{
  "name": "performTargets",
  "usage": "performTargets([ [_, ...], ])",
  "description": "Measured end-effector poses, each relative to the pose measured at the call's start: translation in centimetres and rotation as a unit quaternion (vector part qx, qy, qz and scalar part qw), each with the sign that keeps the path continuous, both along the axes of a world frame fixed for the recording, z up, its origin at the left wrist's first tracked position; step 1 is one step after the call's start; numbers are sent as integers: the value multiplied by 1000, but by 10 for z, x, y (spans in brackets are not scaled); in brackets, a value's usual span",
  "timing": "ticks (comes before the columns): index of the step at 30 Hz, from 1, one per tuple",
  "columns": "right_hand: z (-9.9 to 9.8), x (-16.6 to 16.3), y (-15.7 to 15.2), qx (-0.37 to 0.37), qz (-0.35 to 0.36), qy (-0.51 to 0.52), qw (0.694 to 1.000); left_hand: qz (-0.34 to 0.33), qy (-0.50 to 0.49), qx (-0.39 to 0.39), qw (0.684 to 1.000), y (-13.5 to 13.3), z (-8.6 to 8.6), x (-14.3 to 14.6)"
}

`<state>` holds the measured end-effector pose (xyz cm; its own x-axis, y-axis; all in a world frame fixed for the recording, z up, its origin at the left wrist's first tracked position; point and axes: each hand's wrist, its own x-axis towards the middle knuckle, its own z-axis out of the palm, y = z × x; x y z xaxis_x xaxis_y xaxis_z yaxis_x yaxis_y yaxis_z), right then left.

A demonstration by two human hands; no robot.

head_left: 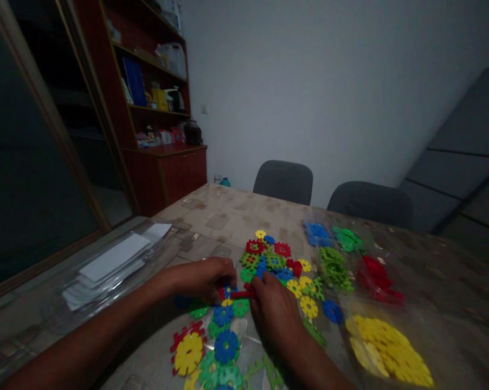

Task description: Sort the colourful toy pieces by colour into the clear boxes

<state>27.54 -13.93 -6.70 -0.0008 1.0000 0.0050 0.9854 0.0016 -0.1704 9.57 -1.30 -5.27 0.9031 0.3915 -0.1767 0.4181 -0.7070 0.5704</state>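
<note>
My left hand is closed at the fingertips on a blue flower-shaped building piece, with a bit of red beside its thumb. A red bar-like building piece reaches from there to my right hand, whose fingers pinch its other end. Just below the hands, a yellow disc and a blue notched disc lie in a column of pieces. Nearer to me are another blue disc and a large yellow disc over a red square piece. The fingertips are partly hidden.
Beyond my hands lies a pile of mixed pieces. Clear containers on the right hold yellow discs, red pieces, green pieces and blue pieces. White cards lie on clear plastic at left. Chairs stand behind the table.
</note>
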Motion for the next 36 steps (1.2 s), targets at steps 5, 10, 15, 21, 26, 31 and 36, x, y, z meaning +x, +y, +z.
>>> performTargets([
  [5,-3,13,-14,-1,2,33,999,33,-45,-6,998,-1,-1,7],
  [10,-12,31,-24,27,-26,154,987,46,-73,-2,996,-21,-6,20],
  [15,-23,40,-22,66,-44,345,935,16,-56,28,998,-39,-12,29],
  [21,-23,31,-18,60,-43,434,898,21,-106,18,994,-30,-9,26],
  [26,-25,18,-17,-79,-69,709,698,33,-199,22,979,-36,-4,29],
  [31,-29,15,-18,-209,-86,871,436,-50,-251,21,966,-52,11,32],
  [36,-26,13,-20,-210,-95,873,429,-40,-300,6,953,-51,21,29],
])
